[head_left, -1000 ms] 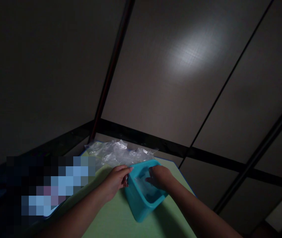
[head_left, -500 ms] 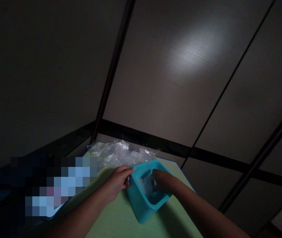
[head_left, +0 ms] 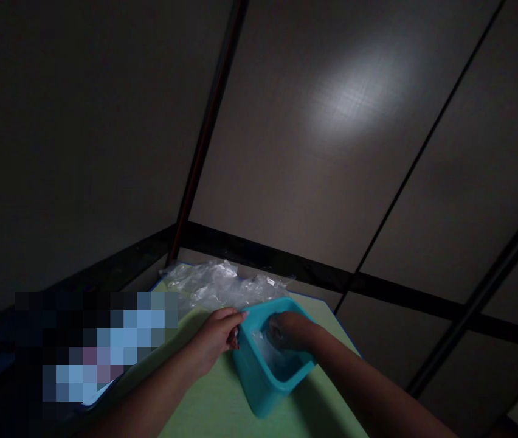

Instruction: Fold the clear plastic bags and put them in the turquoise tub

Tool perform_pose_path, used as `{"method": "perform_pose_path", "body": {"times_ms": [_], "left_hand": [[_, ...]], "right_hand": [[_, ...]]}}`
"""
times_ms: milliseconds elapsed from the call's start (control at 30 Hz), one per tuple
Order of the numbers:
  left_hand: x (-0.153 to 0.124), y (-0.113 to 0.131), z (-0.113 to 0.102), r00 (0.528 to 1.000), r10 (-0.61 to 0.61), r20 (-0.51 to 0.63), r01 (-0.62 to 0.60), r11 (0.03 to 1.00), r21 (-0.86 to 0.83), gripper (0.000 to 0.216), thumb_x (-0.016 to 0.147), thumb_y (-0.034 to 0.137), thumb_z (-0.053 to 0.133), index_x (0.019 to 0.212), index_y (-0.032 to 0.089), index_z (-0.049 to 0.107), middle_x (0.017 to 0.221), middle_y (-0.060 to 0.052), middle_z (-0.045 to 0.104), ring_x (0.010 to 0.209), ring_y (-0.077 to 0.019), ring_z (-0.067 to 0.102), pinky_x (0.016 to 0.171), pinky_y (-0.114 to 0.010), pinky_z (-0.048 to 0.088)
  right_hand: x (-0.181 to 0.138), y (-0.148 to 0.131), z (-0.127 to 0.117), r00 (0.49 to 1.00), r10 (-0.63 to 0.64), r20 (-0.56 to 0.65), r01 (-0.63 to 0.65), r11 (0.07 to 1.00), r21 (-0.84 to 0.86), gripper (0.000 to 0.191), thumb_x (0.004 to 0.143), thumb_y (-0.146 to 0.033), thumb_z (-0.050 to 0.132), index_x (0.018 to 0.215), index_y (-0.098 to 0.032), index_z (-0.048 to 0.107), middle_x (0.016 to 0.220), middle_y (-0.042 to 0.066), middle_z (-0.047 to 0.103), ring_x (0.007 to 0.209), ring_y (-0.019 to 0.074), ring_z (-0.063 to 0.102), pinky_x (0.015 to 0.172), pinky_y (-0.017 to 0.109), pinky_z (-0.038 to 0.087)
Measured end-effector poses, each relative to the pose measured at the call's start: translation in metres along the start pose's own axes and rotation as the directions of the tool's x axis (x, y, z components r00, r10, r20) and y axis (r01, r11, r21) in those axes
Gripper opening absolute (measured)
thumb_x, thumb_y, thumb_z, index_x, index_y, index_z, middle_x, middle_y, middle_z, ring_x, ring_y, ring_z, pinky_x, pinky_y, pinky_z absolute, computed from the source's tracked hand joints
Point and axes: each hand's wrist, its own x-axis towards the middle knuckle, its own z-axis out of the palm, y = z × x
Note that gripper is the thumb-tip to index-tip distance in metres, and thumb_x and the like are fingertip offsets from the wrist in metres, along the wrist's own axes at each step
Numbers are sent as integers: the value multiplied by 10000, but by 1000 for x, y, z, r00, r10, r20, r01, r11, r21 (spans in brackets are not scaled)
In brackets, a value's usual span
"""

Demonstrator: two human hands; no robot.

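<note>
A turquoise plastic bin (head_left: 259, 386) with a rounded rectangular rim stands on a pale green table. My left hand (head_left: 223, 328) is closed on its left rim, thumb on the top edge and fingers curled below. My right hand (head_left: 289, 330) reaches down inside the bin, its fingers bent inward and partly hidden. Thin clear plastic (head_left: 265, 350) lies in the bin against the right fingers; what they grip cannot be made out. Behind the bin, crumpled clear plastic bags (head_left: 216, 283) are spread along the table's far end.
The pale green table (head_left: 199, 395) has a blue edge and narrows toward a dark panelled wall (head_left: 286, 152). At the left, a pixelated patch (head_left: 117, 347) hides what is there. A dark rail runs along the wall's lower part.
My right hand has shifted slightly left inside the bin, and the clear plastic there has changed shape. My left hand keeps its hold on the rim.
</note>
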Motion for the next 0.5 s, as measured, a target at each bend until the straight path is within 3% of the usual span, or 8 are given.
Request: {"method": "perform_pose_path", "body": {"times_ms": [200, 500], "left_hand": [[1, -2, 0, 1000, -12, -13, 12, 1000, -3, 293, 670, 403, 633, 628, 170, 461, 505, 63, 449, 443, -75, 437, 461, -196, 355], [-2, 1, 0, 1000, -19, -6, 19, 1000, 7, 282, 677, 402, 629, 656, 168, 473, 518, 62, 461, 443, -71, 432, 466, -199, 367]], "right_hand": [[0, 10, 2, 997, -49, -65, 51, 998, 24, 374, 583, -183, 668, 952, -199, 614, 872, 32, 645, 747, 169, 573, 613, 221, 373], [1, 0, 2, 1000, -28, 10, 28, 1000, 3, 302, 643, -186, 594, 944, -204, 617, 877, 33, 656, 727, 178, 585, 584, 221, 384]]}}
